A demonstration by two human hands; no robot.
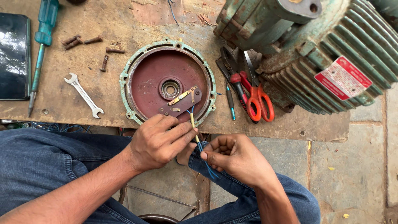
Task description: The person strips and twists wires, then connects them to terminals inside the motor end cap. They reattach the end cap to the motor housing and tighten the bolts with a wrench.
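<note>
Head view puts the round motor end cover [168,85] at the middle of my picture, lying flat on the wooden surface [124,25] with its dark red inner face up and a small brown switch plate [182,103] fixed just below its hub. From that plate a thin blue wire [202,149] in a yellow sleeve [192,123] runs down past the cover's near rim, and both hands meet on it there: my left hand [157,143] is curled narrow, fingertips pinching the sleeve, while my right hand [236,155] is nearly fisted, thumb and forefinger nipping the blue strands just under it. As I judge it, the risk sits in the pull: the wire looks fine, so a hard tug could snap a strand or tear it off the plate's terminal, and the cover, resting near the surface's edge, could slide toward my lap. A slip of the sleeve would leave bare conductor. Right of the cover lie orange-handled scissors [259,101] and pliers [230,68], blades toward the motor body [331,45]; a careless elbow could knock them. Left of the cover lie a spanner [84,95], rusty bolts [89,45], a screwdriver [41,45] and a phone [14,56].
</note>
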